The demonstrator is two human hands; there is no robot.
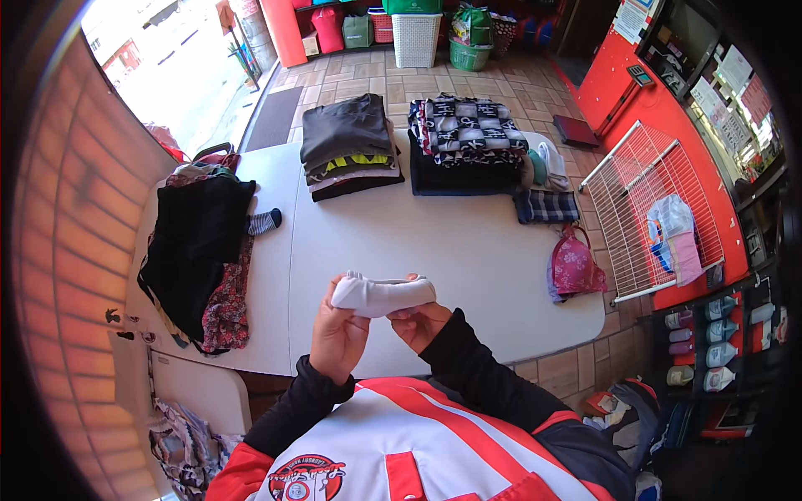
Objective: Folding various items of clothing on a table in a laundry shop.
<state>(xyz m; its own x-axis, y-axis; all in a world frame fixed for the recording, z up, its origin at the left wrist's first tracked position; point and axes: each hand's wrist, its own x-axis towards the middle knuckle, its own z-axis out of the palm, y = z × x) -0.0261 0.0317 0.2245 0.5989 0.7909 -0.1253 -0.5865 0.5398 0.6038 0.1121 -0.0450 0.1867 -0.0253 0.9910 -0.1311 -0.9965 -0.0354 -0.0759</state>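
Note:
Above the near edge of the white table (351,244), my left hand (338,332) and my right hand (423,322) grip the two ends of a white sock or similar small white garment (382,297). It looks folded, with an opening along its top. Beyond it stand a stack of folded dark shirts (344,134) and a stack of folded patterned and black clothes (467,144). On the right lie a folded plaid cloth (546,206), rolled socks (551,166) and a pink floral bra (575,266). A striped sock (264,222) touches a loose heap with black clothing (194,219) at left.
A white wire rack (651,188) with clothes on it stands right of the table, near shelves of bottles (720,354). A chair (200,388) with patterned fabric is at the lower left. Baskets and bags, including a white hamper (416,41), line the far wall.

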